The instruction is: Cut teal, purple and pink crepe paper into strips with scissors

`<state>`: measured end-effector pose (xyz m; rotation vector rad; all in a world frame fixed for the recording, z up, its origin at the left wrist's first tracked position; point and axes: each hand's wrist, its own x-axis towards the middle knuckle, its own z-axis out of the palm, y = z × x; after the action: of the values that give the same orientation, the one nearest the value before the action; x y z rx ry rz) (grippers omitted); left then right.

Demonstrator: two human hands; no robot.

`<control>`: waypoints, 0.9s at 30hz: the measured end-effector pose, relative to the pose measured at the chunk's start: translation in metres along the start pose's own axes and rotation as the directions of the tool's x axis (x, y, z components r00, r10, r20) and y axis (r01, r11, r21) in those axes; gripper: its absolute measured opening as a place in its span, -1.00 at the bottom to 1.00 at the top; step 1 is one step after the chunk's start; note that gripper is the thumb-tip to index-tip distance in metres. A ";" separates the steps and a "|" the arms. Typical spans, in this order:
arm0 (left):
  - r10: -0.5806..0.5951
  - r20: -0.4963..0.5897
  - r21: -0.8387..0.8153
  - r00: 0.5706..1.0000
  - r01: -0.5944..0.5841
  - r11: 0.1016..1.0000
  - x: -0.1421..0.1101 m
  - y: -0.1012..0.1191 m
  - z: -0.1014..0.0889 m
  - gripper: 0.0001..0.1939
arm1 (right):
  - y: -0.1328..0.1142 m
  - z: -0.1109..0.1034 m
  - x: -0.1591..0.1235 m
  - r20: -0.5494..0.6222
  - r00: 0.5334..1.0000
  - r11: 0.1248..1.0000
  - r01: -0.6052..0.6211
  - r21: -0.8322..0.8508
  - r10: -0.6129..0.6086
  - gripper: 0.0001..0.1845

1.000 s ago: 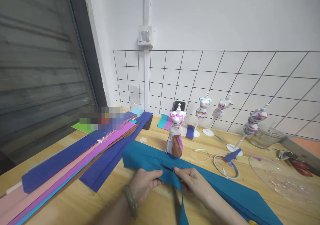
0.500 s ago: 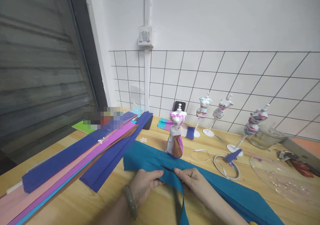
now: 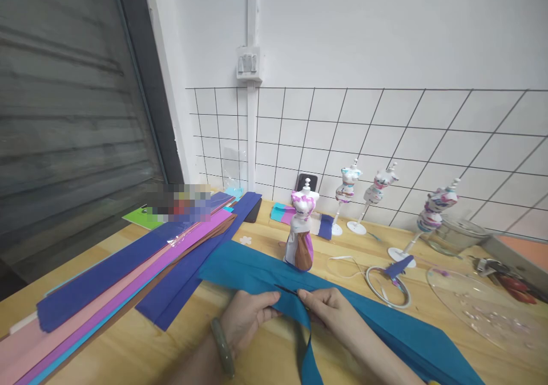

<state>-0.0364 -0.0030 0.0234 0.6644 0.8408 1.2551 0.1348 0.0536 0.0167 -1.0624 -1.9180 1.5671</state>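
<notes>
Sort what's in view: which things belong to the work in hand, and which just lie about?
In use: left hand, right hand, teal sheet, dark-bladed tool.

Apparently just lying about: rear mannequins, clear container, white flower piece, coloured strips.

Teal sheet, navy strip, grey-green bangle; white-and-purple bust, brown-white-purple panelled skirt

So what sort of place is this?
Probably a small craft workspace: miniature dress forms stand on a wooden table, along with a pile of coloured strips and a wide teal sheet.
</notes>
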 end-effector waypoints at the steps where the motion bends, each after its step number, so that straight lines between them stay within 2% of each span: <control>1: -0.001 0.001 -0.001 1.000 0.001 1.000 0.000 0.000 0.000 -0.75 | 0.000 0.000 0.000 0.001 1.000 1.000 0.002 0.002 -0.002 -0.38; 27: 0.014 0.042 0.000 0.999 -0.014 1.000 0.000 0.003 0.001 -0.72 | -0.006 0.002 -0.001 -0.018 1.000 1.000 0.021 -0.011 -0.021 -0.37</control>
<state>-0.0372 -0.0029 0.0262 0.6960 0.8023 1.2499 0.1328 0.0512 0.0220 -1.0541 -1.9214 1.5325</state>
